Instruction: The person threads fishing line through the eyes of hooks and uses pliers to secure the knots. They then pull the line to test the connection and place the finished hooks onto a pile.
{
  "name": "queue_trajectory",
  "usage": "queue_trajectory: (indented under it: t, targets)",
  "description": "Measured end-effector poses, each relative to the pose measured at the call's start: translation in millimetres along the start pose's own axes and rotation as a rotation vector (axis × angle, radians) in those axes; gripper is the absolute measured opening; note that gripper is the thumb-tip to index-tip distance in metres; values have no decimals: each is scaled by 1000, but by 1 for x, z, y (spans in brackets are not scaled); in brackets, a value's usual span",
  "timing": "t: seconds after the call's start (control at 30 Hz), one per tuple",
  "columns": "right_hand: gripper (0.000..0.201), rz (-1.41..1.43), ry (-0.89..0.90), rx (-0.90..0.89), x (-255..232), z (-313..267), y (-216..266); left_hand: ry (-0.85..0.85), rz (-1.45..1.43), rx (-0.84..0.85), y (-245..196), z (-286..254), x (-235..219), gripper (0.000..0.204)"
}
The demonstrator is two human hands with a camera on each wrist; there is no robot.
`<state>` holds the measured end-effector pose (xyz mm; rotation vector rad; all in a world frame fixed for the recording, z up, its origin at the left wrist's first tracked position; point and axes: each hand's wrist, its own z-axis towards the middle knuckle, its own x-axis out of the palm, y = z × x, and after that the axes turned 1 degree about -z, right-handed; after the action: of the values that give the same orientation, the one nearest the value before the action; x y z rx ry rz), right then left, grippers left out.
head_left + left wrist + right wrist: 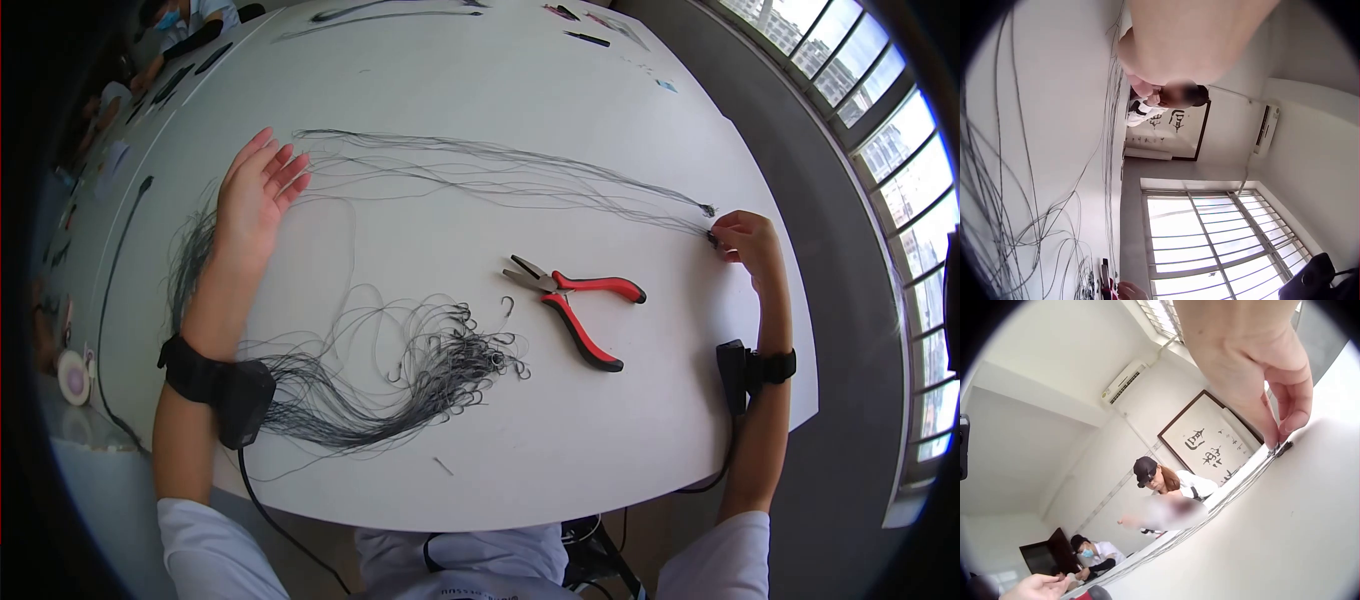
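My right hand (750,245) pinches the dark end of a bundle of thin fishing lines (560,190) at the table's right side; in the right wrist view the thumb and fingertips meet at that dark end (1282,449). A second bundle (500,148) lies just beyond it, its dark tip near the knuckles. My left hand (255,195) is raised by the lines' left ends, fingers loosely extended. Nearer me lies a thick tangle of dark lines with many fish hooks (465,355). One loose hook (508,305) lies between it and the red-handled pliers (575,300).
The white table (640,440) has a small metal piece (443,466) near its front edge. A black cable (120,250) runs along the left, by a white spool (73,378). Tools, including a black-handled one (587,39), lie at the far end. Other people sit at the far left.
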<state>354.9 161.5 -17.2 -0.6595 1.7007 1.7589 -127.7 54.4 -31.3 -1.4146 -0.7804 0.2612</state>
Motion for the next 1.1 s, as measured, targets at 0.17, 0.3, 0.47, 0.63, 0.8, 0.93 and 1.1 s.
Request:
queue_trajectory:
  t: [0.17,0.3,0.47,0.63,0.8,0.93,1.1]
  targets:
    - [11,-13,12,19,2,-3,2,83,154,58,-7,-30,20,33]
    - [8,-254,-241,-233,13,-16,36,481,297,26,-9,-50,35,22]
    - [7,-59,324,-702,56,-70,101,925,587,-39,-5,-82,61,14]
    - [16,-112,422,-1014,88,-95,124,1018,786,118,-6,-97,67,11]
    - [13,-163,450,-1185,97,-96,126,1047,765,121,-4,-103,68,12]
    - [13,-127,435,-1150,98,-98,125,1057,837,214,0,-111,70,13]
    - [13,-18,525,-921,88,-106,130,1057,798,370,11,-114,69,13]
